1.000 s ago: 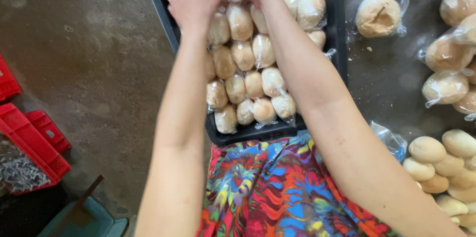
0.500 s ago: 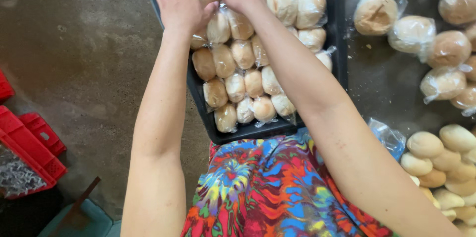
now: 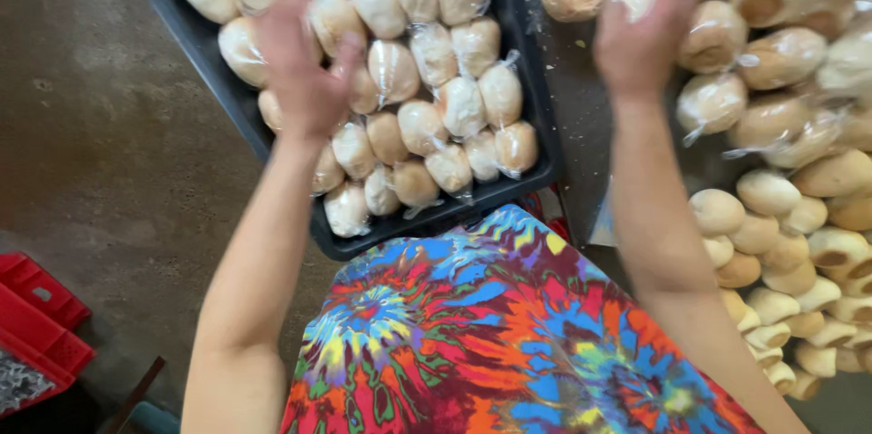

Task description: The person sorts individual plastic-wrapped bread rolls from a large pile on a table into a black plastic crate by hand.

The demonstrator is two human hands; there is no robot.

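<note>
Bare concrete floor [image 3: 100, 152] runs past my left hand [image 3: 304, 80], which hovers with fingers loosely spread over the black tray [image 3: 227, 98] of bagged rolls [image 3: 436, 98], holding nothing that I can see. My right hand [image 3: 645, 30] is raised over the dark table [image 3: 581, 125], fingers apart and empty; wrapped rolls [image 3: 718, 34] lie just beyond it, unwrapped rolls [image 3: 772, 243] nearer my body.

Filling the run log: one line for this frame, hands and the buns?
left hand: open, over bagged buns in black tray | right hand: open, empty, above wrapped buns on table | unwrapped buns at right
</note>
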